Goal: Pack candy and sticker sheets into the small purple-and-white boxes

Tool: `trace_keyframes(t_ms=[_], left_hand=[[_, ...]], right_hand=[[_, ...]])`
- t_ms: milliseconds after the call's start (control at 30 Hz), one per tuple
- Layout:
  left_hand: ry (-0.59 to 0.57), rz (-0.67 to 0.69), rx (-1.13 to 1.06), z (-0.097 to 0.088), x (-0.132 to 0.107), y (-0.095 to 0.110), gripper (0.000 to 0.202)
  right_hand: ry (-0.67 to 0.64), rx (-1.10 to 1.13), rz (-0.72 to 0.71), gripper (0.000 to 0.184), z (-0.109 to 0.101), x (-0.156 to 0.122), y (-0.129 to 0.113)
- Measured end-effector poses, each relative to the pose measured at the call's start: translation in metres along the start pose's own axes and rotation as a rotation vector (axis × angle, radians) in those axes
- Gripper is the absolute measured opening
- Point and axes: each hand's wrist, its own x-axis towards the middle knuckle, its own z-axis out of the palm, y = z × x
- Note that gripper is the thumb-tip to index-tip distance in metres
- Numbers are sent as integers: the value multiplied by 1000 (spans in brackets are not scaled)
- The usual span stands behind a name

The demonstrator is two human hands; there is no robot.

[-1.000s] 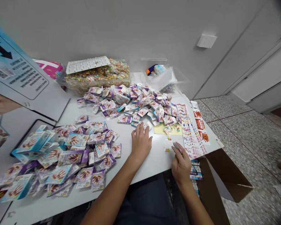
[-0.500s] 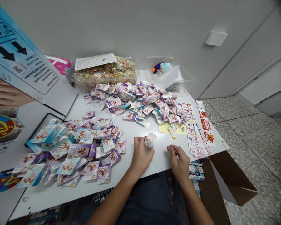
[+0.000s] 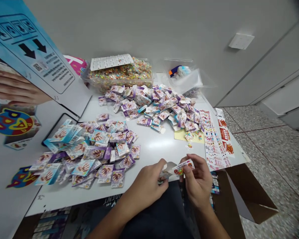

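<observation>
The bench [image 3: 154,146] is plain white. Toward its left lie small boxes [image 3: 98,136] in purple, light blue and white, printed with hand pictures; toward its far side, a second heap [image 3: 153,108] repeats those colours. Along its back, tiny packets [image 3: 142,68] mix orange, green, yellow and red. Toward its right sit a pale yellow sheet [image 3: 178,134], white sticker sheets [image 3: 211,146] dotted in many colours, and a red-and-white strip [image 3: 224,133]. At its near edge, the held white card [image 3: 180,168] carries red, orange and green marks. Right of it, the carton [image 3: 251,194] is brown and the floor [image 3: 266,166] speckled grey.
</observation>
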Motion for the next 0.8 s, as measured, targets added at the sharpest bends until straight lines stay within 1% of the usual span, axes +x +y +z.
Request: trace_keyframes(t_ms=[67, 100, 133, 200, 267, 300, 367, 400, 433, 500, 567, 600, 667, 733, 800], left_hand=[[-46, -4, -81, -2, -3, 5, 9], [-64, -19, -139, -2, -5, 6, 8], [-73, -37, -194, -1, -7, 6, 8], [-47, -64, -254, 2, -9, 5, 14], [-14, -65, -227, 4, -12, 3, 20], [-11, -57, -204, 4, -12, 2, 22], [-41, -32, -199, 4, -13, 2, 21], [-61, -21, -222, 3, -12, 2, 20], [-75, -17, -255, 2, -12, 2, 19], [-80, -30, -316, 2, -11, 3, 18], [-77, -54, -367, 4, -11, 1, 22], [-68, -64, -395, 6, -11, 0, 25], [-19, -78, -460, 12, -12, -3, 31], [63, -91, -500, 18, -11, -6, 33], [144, -113, -486, 22, -9, -7, 33]], right_hand=[[6, -97, -58, 22, 1, -2, -7], [-11, -151, -86, 19, 0, -2, -9], [-57, -196, -108, 17, -1, -1, -11], [-197, -259, -141, 17, -5, 4, -14], [-349, -318, -157, 23, -9, 8, -16], [-384, -340, -158, 29, -10, 9, -17], [-352, -354, -175, 41, -9, 10, -18], [-323, -351, -199, 41, -7, 10, -19], [-302, -346, -240, 38, -6, 9, -19], [-316, -341, -336, 25, -2, 8, -19], [-334, -313, -359, 19, 2, 7, -18], [-314, -281, -330, 17, 3, 5, -17], [-250, -189, -217, 13, 6, 1, -16], [-201, -94, -111, 10, 9, -4, -13], [-185, -27, -59, 10, 12, -8, -10]])
